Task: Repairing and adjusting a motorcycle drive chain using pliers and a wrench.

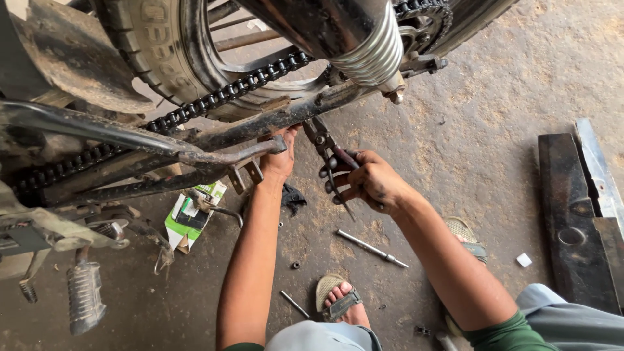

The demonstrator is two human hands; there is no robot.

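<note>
Lying on the gritty concrete floor, a slim steel rod glints. Beyond it, the right hand squeezes greasy dark-handled pliers, nose up at the rusty swingarm; the left hand curls around a bracket under the oily chain.

One view only — a head-worn camera, looking steeply down and forward from above the person's own knees. It sits close: the arms run up from the bottom edge to the right hand and left hand at centre. The motorcycle's chain and wheel fill the top left — bare concrete floor takes the right.
</note>
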